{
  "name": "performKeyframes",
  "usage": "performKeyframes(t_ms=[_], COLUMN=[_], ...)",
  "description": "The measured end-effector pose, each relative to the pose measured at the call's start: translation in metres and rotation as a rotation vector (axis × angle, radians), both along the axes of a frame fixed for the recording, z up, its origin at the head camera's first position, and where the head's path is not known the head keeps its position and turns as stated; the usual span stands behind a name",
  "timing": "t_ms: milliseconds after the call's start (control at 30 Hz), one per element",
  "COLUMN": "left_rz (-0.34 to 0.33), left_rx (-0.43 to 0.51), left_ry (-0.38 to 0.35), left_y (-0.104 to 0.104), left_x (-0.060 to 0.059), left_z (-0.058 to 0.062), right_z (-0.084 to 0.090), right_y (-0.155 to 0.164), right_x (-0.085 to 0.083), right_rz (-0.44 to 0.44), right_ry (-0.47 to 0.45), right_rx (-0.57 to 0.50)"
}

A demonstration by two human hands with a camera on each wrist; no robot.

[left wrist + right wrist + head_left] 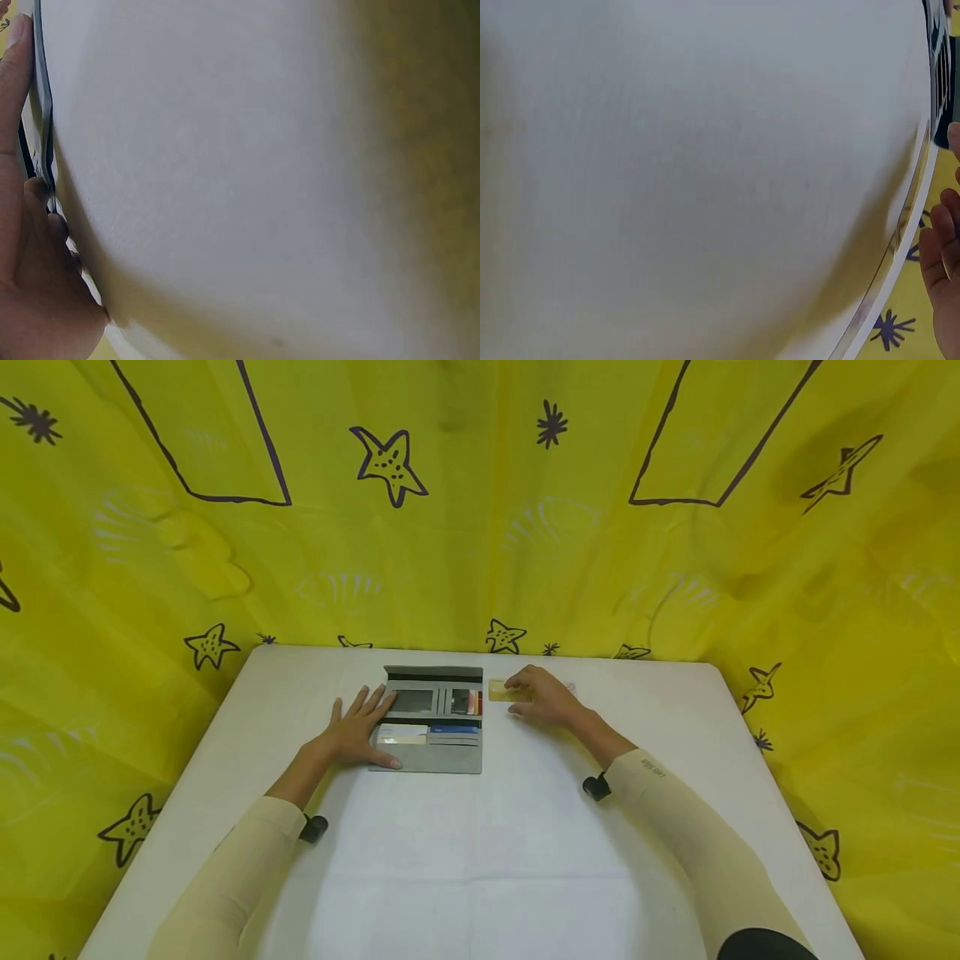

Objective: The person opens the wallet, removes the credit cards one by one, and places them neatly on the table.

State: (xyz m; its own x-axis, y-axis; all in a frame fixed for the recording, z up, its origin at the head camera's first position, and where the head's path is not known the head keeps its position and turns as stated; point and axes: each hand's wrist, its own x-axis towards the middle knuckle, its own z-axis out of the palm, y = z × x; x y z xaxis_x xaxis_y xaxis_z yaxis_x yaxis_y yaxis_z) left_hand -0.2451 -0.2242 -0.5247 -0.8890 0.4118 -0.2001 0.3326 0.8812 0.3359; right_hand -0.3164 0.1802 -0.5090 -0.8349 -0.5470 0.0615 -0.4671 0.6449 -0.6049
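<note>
While L fingers lie spread on wallet | R fingers hang parted o/ gold crd

gold card partly covered, sleeves cropped

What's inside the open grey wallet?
The wallet shows a white card and a blue card low down, and a reddish item upper right. Anything deeper in the pockets is covered; the left hand hides part of the left edge.

From my end I count 1 open grey wallet, 1 rectangular gold-coloured piece, 2 bare hands, 2 beige fabric sleeves, 2 black wrist cameras and 1 white table.
</note>
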Motion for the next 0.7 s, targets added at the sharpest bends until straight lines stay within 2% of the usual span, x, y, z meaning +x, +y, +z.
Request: performKeyframes(t_ms=[133,700], left_rz=[-0.006,-0.004], left_rx=[-0.007,-0.009], left_ry=[0.006,-0.005], left_y=[0.000,-0.002], left_x=[-0.001,-0.003], left_z=[-0.001,-0.004], right_z=[-0.001,0.001], right_y=[-0.008,-0.045], right_x=[0.007,0.021], right_rz=[0.001,0.116], right_ry=[-0.049,-0.077], right_rx=[-0.041,-0.126])
